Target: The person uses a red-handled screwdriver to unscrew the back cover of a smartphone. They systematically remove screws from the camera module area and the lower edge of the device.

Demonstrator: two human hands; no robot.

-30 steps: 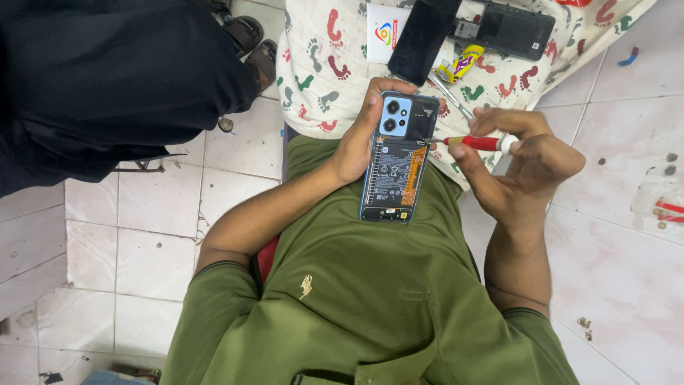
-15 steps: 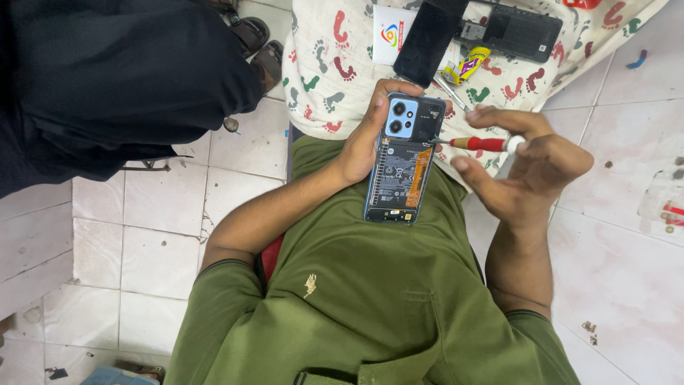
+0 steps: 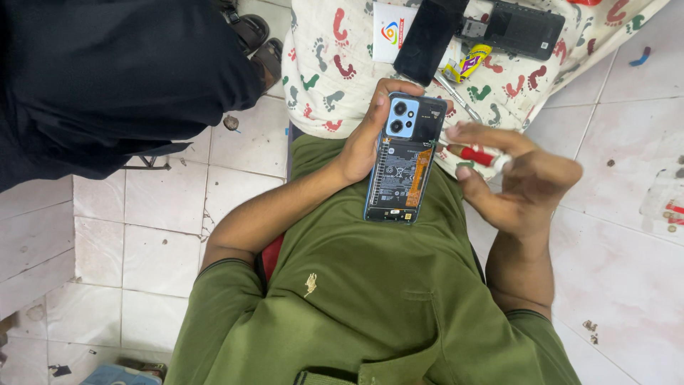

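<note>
Phone (image 3: 403, 162) with its back cover off lies at the centre of the frame, on the lap of a person in a green shirt (image 3: 370, 306), its blue camera block toward the top and its battery and orange ribbon cable showing. Largest in view is a dark-clothed figure (image 3: 107, 78) filling the upper left, above the white floor tiles (image 3: 164, 235). Across the top spreads a cream cloth printed with coloured footprints (image 3: 335, 57), carrying a black phone back panel (image 3: 524, 28), a dark phone screen (image 3: 431, 39), a white card (image 3: 392, 32), a small yellow tube (image 3: 467, 63) and thin metal tweezers (image 3: 459, 96). The left hand (image 3: 367, 135) grips the phone along its left edge, fingers curled over the top corner. The right hand (image 3: 524, 182), just right of the phone, has its fingers loosely spread and half open, with a red-handled screwdriver (image 3: 474, 154) resting between fingers and thumb, its tip near the phone's right edge.
</note>
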